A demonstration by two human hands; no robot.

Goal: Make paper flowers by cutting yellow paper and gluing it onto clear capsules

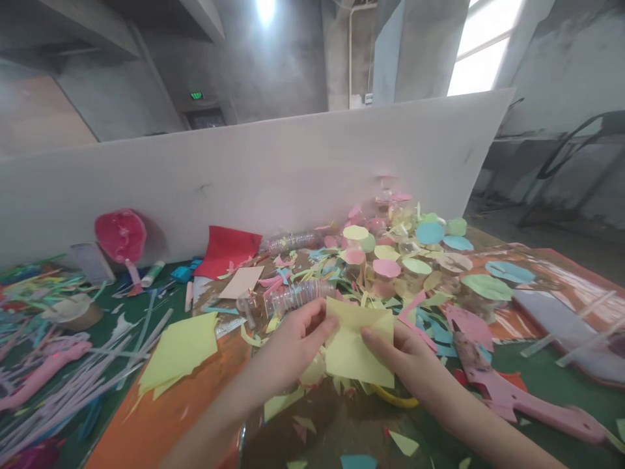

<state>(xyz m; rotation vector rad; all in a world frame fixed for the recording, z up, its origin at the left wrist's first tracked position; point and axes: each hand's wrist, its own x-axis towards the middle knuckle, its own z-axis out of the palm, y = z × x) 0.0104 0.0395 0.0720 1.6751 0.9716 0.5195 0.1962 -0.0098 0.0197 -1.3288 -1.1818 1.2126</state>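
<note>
A square sheet of pale yellow paper (359,361) is held up in the middle of the head view. My left hand (300,335) pinches its left edge between thumb and fingers. On the right side, my right hand (407,352) grips the same sheet, thumb in front and fingers behind. Below the sheet shows part of a yellow ring-shaped handle (400,400), the rest hidden. A stack of yellow paper (180,348) lies to the left of my left forearm. Beyond my hands are a clear ribbed plastic bottle (297,296) and many coloured paper discs (387,268).
A white board (273,169) stands behind the table. To the right lies a pink-handled tool (541,407); to the left are straws (92,384), a pink glue gun (49,374), a paper cup (73,311) and red paper (229,251). Paper scraps (403,443) litter the front.
</note>
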